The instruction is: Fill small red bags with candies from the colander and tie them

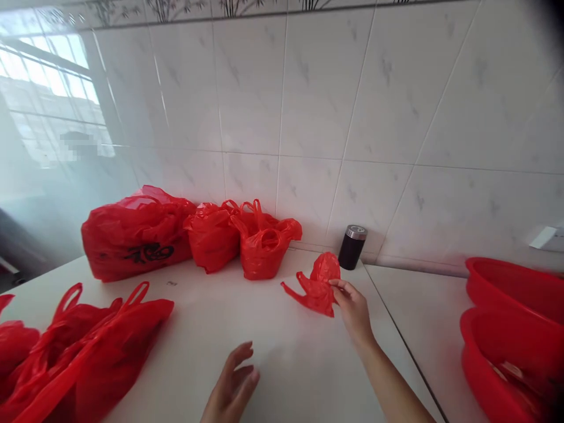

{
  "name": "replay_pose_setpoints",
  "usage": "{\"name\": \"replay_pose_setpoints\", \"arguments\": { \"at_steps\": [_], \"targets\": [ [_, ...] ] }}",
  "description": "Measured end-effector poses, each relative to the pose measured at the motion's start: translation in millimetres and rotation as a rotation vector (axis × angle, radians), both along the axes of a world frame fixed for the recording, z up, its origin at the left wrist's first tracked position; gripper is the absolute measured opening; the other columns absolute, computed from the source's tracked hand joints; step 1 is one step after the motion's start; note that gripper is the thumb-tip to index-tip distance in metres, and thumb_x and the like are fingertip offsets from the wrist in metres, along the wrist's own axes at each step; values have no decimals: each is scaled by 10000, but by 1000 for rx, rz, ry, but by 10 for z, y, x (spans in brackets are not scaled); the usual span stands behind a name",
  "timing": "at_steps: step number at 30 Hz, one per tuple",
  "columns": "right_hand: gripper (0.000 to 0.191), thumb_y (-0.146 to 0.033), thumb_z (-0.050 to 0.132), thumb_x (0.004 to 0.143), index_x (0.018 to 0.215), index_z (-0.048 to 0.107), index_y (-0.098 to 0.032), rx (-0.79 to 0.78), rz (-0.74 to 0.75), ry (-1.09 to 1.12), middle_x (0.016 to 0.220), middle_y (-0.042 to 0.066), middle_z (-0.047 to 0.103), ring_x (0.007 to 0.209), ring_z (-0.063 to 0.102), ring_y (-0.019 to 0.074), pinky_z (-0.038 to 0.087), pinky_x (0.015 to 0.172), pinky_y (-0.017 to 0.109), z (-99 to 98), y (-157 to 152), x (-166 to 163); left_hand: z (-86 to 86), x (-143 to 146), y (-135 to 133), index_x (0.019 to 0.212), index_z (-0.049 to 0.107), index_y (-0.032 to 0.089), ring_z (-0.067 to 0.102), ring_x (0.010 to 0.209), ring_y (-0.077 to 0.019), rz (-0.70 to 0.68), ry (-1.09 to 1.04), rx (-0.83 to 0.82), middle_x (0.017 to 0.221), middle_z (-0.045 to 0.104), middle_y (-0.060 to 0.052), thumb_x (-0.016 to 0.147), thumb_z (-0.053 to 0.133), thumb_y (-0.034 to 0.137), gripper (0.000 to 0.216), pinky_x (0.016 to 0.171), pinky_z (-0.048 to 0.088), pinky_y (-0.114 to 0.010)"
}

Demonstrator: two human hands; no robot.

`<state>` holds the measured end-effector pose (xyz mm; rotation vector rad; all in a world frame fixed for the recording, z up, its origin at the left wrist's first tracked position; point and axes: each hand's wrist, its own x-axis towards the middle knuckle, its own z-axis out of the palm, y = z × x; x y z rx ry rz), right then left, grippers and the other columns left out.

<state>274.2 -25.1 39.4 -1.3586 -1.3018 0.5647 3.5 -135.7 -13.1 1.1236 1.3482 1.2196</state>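
My right hand (353,305) pinches the edge of a small, crumpled red plastic bag (319,288) at the middle right of the white table (282,364). The bag looks limp, and its handle strips point to the left. Lower down, near the front edge of the view, my left hand (233,382) hovers with curled fingers apart and nothing between them. Just behind the limp bag stands a dark cup (352,249) with a silver lid.
Along the tiled wall (317,117) stand a large filled red bag (136,241) and two smaller filled bags (214,238) (262,247). More red bags (97,346) lie at the front left. Two red basins (520,288) (484,352) sit at the right, past a table seam.
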Motion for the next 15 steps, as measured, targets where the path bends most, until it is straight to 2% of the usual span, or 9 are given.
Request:
{"name": "replay_pose_setpoints", "arguments": {
  "at_steps": [2,4,6,7,10,12,15],
  "targets": [
    [278,-396,521,855,994,611,-172,-26,41,125,959,83,673,839,626,196,501,712,285,26,-451,-115,171,196,33,1349,432,287,633,1065,-281,-115,-193,-137,1346,540,-141,750,592,630,708,924,485,-430],
    [217,-369,572,834,942,611,-185,-54,114,207,882,59,657,775,600,177,486,677,269,30,-821,-279,302,376,65,1397,373,281,649,1035,-284,-295,-400,-268,1359,528,-163,804,534,629,706,886,501,-451],
    [195,-361,591,828,937,600,-199,-92,177,282,863,44,648,755,587,166,483,672,266,-14,-1061,-390,361,484,102,1296,505,213,656,1021,-278,-413,-553,-305,1271,598,-169,844,529,574,579,884,504,-440],
    [198,-359,602,821,949,590,-208,-109,188,354,878,41,649,756,590,164,487,674,268,-57,-1127,-399,363,499,123,1182,592,174,660,1008,-269,-416,-603,-304,1192,646,-166,853,550,529,486,889,505,-421],
    [275,-342,657,757,989,559,-233,-128,105,630,938,24,658,785,619,165,510,697,278,-252,-1147,-207,301,387,180,845,680,137,686,912,-225,-228,-725,-303,933,728,-121,836,636,364,231,893,513,-371],
    [331,-340,689,705,985,552,-228,-131,10,715,965,23,658,863,637,185,523,765,305,-377,-1092,34,263,233,197,788,678,150,692,872,-212,-78,-789,-290,847,735,-86,806,667,285,137,904,516,-378],
    [355,-399,692,687,950,567,-196,-147,-199,517,1013,58,636,996,611,234,509,854,354,-399,-1086,306,282,53,163,781,689,159,680,882,-221,44,-692,-207,845,731,-69,778,684,328,169,917,517,-409]
  ]
}}
